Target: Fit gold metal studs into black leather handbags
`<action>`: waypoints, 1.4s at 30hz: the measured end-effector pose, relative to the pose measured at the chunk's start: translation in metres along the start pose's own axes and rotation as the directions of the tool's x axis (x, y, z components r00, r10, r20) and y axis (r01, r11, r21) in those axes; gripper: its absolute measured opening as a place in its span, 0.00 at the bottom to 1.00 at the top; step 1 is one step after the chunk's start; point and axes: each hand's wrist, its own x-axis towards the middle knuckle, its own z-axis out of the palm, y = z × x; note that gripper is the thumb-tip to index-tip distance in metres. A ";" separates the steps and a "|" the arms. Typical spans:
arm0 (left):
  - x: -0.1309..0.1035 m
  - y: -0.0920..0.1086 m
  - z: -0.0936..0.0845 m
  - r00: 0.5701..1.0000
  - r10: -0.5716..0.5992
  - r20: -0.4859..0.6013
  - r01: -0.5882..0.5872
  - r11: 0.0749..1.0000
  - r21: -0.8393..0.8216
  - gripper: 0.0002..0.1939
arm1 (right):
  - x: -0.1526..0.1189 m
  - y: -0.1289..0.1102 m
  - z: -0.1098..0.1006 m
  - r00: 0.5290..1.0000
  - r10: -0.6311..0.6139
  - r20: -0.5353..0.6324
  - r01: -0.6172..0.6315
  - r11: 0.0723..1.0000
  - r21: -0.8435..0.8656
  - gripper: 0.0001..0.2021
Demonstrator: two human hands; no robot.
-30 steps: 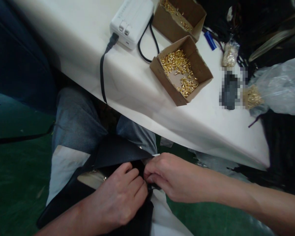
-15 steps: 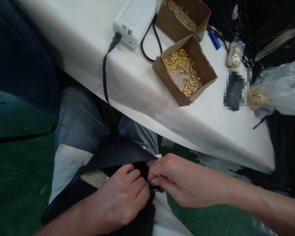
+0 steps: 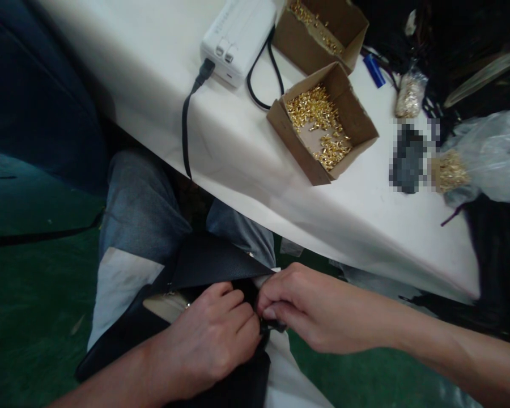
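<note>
A black bag (image 3: 221, 258) lies across my lap, its mouth parted so that a beige lining (image 3: 165, 306) and a bit of gold-coloured metal show. My left hand (image 3: 221, 334) is closed on the bag's edge, its fingertips curled down inside the opening and out of sight. Close beside it, my right hand (image 3: 289, 306) pinches a small dark part at the bag's right end. What exactly sits between the right thumb and fingers is mostly covered.
On the white-covered table (image 3: 238, 147) stand two cardboard boxes, the nearer box (image 3: 301, 153) holding many small gold-coloured metal pieces. A white power bank (image 3: 233, 45) with a black cable, a blue cylinder (image 3: 374, 71) and plastic bags (image 3: 493, 153) are there too.
The view has shifted slightly, so the table things sit a little further right. Both hands keep nearly the same hold on the bag.
</note>
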 end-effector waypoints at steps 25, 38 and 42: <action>0.003 0.009 -0.010 0.997 0.071 0.013 -0.072 0.983 0.171 0.12 | -0.006 -0.011 -0.003 0.994 0.100 0.032 -0.098 0.993 -0.058 0.09; 0.002 0.004 -0.009 1.000 0.009 0.028 -0.012 0.991 0.136 0.09 | -0.006 -0.022 0.001 0.993 0.112 0.035 -0.098 0.954 -0.283 0.11; 0.005 0.006 -0.017 0.998 -0.042 0.046 0.034 0.986 0.164 0.07 | -0.007 -0.035 0.000 0.976 0.208 -0.061 -0.216 0.895 -0.390 0.11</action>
